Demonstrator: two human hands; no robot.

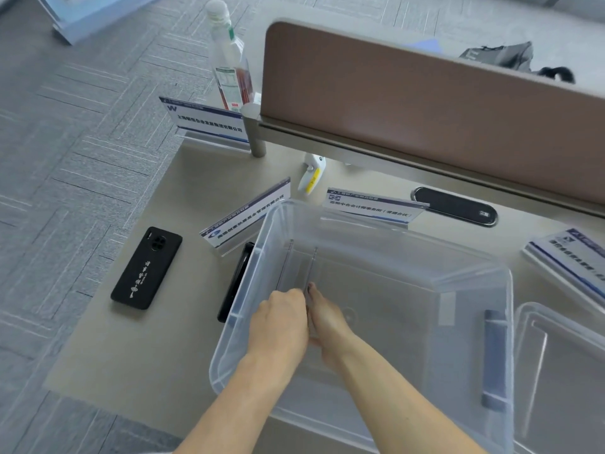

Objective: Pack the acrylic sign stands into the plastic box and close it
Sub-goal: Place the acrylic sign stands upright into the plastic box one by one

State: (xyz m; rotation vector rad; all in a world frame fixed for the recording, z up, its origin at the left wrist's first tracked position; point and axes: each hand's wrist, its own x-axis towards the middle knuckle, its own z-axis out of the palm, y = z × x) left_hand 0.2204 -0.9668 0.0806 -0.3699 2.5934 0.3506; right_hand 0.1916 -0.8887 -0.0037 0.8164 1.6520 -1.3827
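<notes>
A clear plastic box (pixel 471 276) stands open on the desk in front of me. Both my hands are inside it at its left end. My left hand (pixel 281 322) and my right hand (pixel 329 319) press together on a clear acrylic sign stand (pixel 312 267), seen edge-on and upright. A second thin edge (pixel 288 260) stands just left of it. More sign stands with blue-and-white cards rest on the desk: one at the far left (pixel 209 122), one by the box's left corner (pixel 245 214), one behind the box (pixel 373 208), one at the right (pixel 569 260). The box lid (pixel 563 371) lies at the right.
A black phone (pixel 147 267) lies left of the box, and another dark phone (pixel 235 283) sits against the box's left wall. A water bottle (pixel 229 60), a brown desk divider (pixel 425 103), a white-and-yellow gadget (pixel 311 175) and a black oval cable port (pixel 455 206) stand behind.
</notes>
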